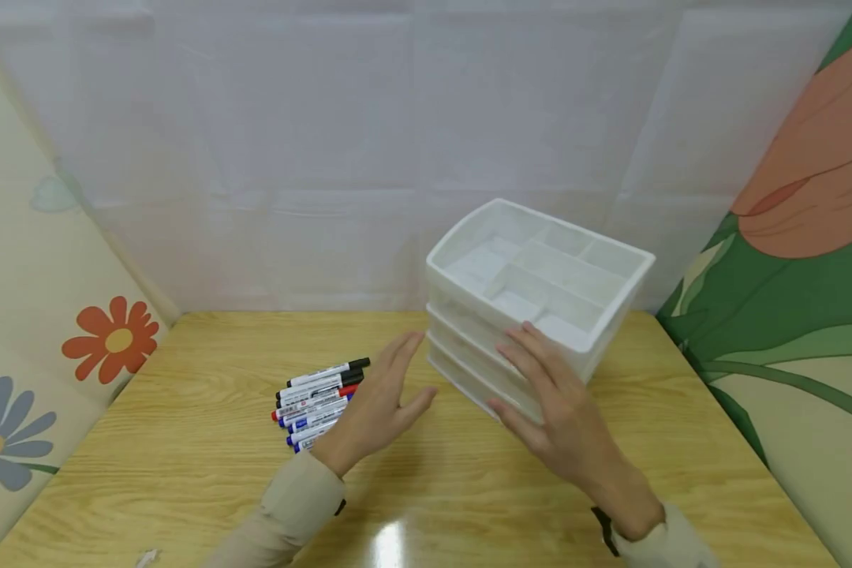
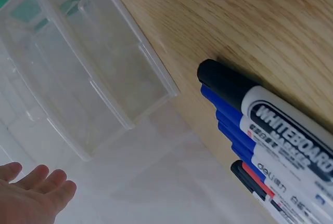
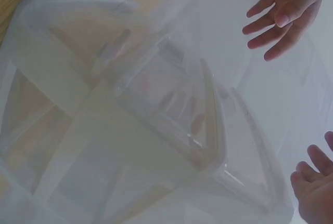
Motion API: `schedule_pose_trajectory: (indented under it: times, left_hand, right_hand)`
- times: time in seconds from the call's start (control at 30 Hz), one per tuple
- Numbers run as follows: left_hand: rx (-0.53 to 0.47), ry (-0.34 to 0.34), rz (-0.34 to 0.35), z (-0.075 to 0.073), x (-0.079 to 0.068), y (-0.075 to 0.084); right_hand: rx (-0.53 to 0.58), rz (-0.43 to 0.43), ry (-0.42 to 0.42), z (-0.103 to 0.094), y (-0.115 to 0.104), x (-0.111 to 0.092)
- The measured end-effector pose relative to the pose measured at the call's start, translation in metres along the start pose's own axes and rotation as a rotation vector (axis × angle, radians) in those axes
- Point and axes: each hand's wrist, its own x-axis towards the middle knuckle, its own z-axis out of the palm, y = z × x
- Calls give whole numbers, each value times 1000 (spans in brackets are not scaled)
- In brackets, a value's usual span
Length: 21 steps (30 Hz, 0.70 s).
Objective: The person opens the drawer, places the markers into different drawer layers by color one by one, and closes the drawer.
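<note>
A white plastic drawer organizer [image 1: 461, 296] with a divided top tray stands at an angle on the table, its see-through drawers facing front left. My right hand [image 1: 564, 418] has its fingers extended and overlaps the organizer's front right side in the head view. Between the organizer and a row of whiteboard markers [image 1: 319, 402] is my left hand [image 1: 372, 410], fingers extended and thumb spread, holding nothing. It hides the right ends of some markers. Black, blue and red caps show on the markers [image 2: 286, 125] in the left wrist view.
The wood-grain table [image 1: 206, 473] runs back to a white sheet [image 1: 277, 158]. Flower-patterned panels flank it, with an orange flower [image 1: 117, 341] on the left and green leaves [image 1: 760, 308] on the right. A small white scrap [image 1: 147, 558] lies near the front edge.
</note>
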Motion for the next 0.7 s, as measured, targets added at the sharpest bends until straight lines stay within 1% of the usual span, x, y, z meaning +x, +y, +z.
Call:
schedule_pose_trajectory:
  times: [0.17,0.3,0.47,0.7]
  left_hand:
    - [-21,-8,-2,3,4,3]
    - [-37,-6,4,4,7,5]
    - [-70,-4,15,7,11,8]
    - [-134,-32,-7,9,15,13]
  right_hand:
    - [-14,-41,59,-6,6,4]
    - [-20,-51,96,-13,11,7]
    - [-51,-33,146,-21,16,9]
    - [-65,-21,185,-29,25,9]
